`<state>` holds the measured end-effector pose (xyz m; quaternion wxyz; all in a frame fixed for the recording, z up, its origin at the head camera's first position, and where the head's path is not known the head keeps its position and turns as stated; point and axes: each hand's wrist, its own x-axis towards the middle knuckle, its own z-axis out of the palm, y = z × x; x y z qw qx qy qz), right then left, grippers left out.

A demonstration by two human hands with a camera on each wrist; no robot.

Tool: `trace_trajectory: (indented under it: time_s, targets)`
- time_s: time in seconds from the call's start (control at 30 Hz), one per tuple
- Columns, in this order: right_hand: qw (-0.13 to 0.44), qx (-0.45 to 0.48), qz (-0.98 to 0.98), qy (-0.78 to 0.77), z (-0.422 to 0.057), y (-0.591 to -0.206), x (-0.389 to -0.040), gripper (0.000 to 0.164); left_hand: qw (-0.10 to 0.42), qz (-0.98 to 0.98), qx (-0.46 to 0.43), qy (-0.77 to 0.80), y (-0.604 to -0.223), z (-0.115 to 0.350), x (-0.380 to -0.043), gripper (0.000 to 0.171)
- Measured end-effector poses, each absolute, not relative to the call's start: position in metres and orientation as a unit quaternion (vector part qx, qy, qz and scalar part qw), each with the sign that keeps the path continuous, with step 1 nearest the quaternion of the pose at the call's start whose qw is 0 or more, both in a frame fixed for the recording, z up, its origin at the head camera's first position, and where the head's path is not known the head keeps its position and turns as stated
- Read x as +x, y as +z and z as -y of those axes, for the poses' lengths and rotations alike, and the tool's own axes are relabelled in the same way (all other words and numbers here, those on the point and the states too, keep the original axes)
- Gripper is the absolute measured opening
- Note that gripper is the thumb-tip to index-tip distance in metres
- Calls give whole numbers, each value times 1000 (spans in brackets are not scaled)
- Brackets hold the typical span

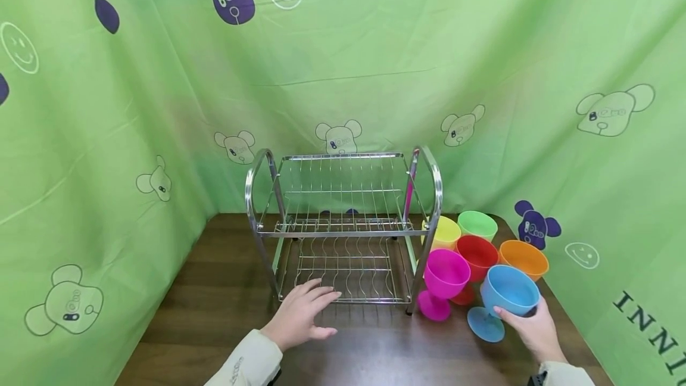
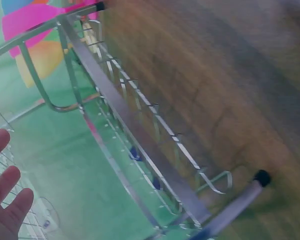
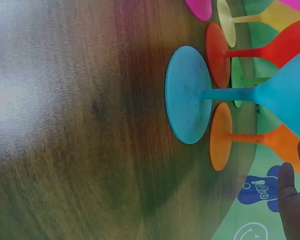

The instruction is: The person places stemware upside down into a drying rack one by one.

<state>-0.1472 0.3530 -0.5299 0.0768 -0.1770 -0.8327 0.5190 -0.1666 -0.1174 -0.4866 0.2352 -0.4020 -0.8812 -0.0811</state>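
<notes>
A blue plastic goblet (image 1: 509, 292) stands nearest the front of a cluster of colored goblets on the right. My right hand (image 1: 536, 326) grips its bowl from the right, thumb on the near side; the other fingers are mostly hidden behind the bowl. In the right wrist view, the round blue foot (image 3: 187, 95) shows at or close to the tabletop; I cannot tell whether it touches. My left hand (image 1: 304, 316) is held with fingers spread in front of a two-tier metal dish rack (image 1: 343, 234), holding nothing. The rack's bars fill the left wrist view, with my left fingertips (image 2: 5, 182) at the edge.
Beside the rack's right leg stand a magenta goblet (image 1: 446, 273), a red goblet (image 1: 477, 255), a yellow goblet (image 1: 447, 231), a green goblet (image 1: 477, 225) and an orange goblet (image 1: 524, 258), close together. Green printed cloth (image 1: 343, 76) surrounds the brown wooden table (image 1: 193, 320).
</notes>
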Motion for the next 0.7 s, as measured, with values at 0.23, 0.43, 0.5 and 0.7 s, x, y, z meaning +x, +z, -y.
trace_trajectory:
  time_s: [0.23,0.43,0.5,0.7]
  targets:
    - [89,-183,837,509,-350,-526,-138,101,234,870,-432,-31,-479,105,-170,75]
    - [115,-158,864,464,-349,-517,-125,97,235,857,-459,21,-470,97,-173,77]
    - [126,-136,874,448,-349,-515,-121,98,227,855,-465,34,-465,96,-174,76]
    - [186,-48,902,387,-341,-509,-116,97,241,842,-480,40,-457,92,-178,74]
